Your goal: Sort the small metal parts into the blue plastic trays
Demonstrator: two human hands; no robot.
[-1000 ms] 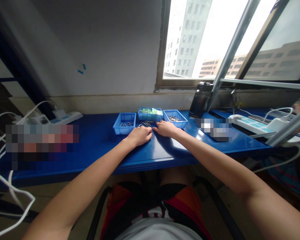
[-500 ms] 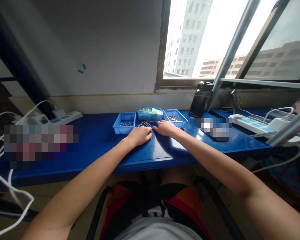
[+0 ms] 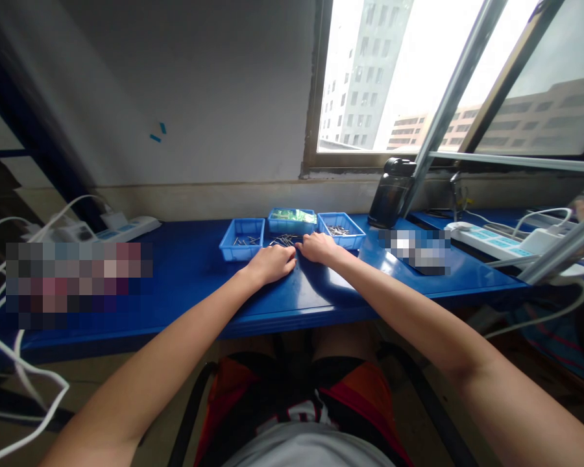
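Note:
My left hand (image 3: 274, 263) rests on the blue table with its fingers curled inward; whatever it holds, if anything, is hidden. Close beside it on the right, my right hand (image 3: 318, 248) has its fingers pinched together, and what lies in them is too small to make out. Just beyond both hands is a loose pile of thin metal pieces (image 3: 283, 240), like screws or nails. A blue bin (image 3: 228, 250) left of the pile holds a few similar pieces. Another blue bin (image 3: 356, 239), behind my right hand, contains more of them.
A third blue bin (image 3: 292, 227) at the back holds a green shiny packet (image 3: 293, 215). A black bottle (image 3: 390, 194) stands under the window. Power strips (image 3: 496, 245) with white cables lie at both sides. A metal post (image 3: 448, 110) slants up on the right.
My right hand has shifted very slightly left, towards my left hand. My left hand and the bins stay where they were.

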